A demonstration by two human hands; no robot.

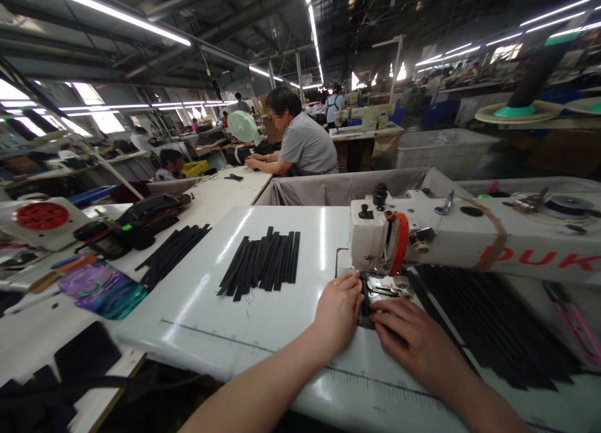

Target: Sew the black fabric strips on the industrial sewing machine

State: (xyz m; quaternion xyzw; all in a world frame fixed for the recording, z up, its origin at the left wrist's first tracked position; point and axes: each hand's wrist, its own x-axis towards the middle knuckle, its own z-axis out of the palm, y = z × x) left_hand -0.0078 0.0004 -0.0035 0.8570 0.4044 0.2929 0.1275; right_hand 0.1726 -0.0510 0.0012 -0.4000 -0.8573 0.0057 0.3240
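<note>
A white sewing machine stands on a white table. My left hand rests just left of the presser foot, its fingers curled and pressed down on a narrow black strip. My right hand lies on the right, fingers stretched toward the same strip under the foot. Most of the strip is hidden by both hands. A fan of black strips lies on the table to the left of the machine.
More black strips and a black bag lie further left, beside a purple-teal container. A large pile of black strips lies behind the machine arm, and pink snips at the right. A person in grey sits beyond.
</note>
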